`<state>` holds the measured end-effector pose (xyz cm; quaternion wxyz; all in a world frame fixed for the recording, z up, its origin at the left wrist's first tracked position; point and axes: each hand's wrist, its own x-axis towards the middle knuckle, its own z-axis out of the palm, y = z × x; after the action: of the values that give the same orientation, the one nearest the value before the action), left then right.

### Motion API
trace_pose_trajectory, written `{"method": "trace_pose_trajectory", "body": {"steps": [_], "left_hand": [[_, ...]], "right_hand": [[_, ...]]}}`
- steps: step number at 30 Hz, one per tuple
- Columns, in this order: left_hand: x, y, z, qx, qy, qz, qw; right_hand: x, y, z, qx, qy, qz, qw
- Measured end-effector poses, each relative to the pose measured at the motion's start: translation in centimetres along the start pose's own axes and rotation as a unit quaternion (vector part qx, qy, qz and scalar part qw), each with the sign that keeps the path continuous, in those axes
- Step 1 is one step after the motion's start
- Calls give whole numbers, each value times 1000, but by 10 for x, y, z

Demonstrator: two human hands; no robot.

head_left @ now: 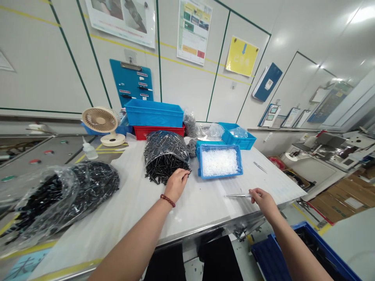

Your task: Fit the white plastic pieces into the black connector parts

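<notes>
My left hand (176,184) is at the right edge of a heap of thin black plastic parts (161,168), which spill from the mouth of a clear plastic bag (165,142). Its fingertips are pinched together, and a small dark bit of a black part shows at them. Tweezers (236,195) are held in my right hand (263,202), their tips pointing left just over the white table covering (202,212). Between and beyond my hands, a blue tray (221,176) holds many small white translucent pieces (220,161).
A second bag of black parts (90,183) lies at left, near a small fan (101,121) and a squeeze bottle (89,150). Blue (155,113) and red bins (142,132) stand behind. Another pair of tweezers (260,167) lies at right. A blue crate (269,253) is below the table edge.
</notes>
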<state>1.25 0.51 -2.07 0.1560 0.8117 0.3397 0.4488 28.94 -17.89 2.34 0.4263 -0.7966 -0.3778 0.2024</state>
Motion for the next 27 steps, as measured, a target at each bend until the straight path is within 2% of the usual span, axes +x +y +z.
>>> {"method": "trace_pose_trajectory", "body": {"steps": [5, 10, 13, 20, 24, 27], "left_hand": [[1, 4, -2, -37, -6, -21, 999], [2, 5, -4, -130, 1, -87, 988], [2, 4, 0, -158, -9, -109, 981], [-1, 9, 14, -274, -69, -170, 944], [-1, 10, 15, -321, -80, -194, 924], [-1, 10, 15, -344, -77, -208, 912]], "right_hand": [[2, -3, 10, 26, -18, 17, 999], [4, -5, 34, 124, -92, 77, 985], [5, -14, 47, 193, -117, 83, 971], [2, -39, 79, 289, -99, 47, 951], [0, -43, 93, 296, -89, 29, 951], [0, -42, 96, 269, -74, 0, 960]]}}
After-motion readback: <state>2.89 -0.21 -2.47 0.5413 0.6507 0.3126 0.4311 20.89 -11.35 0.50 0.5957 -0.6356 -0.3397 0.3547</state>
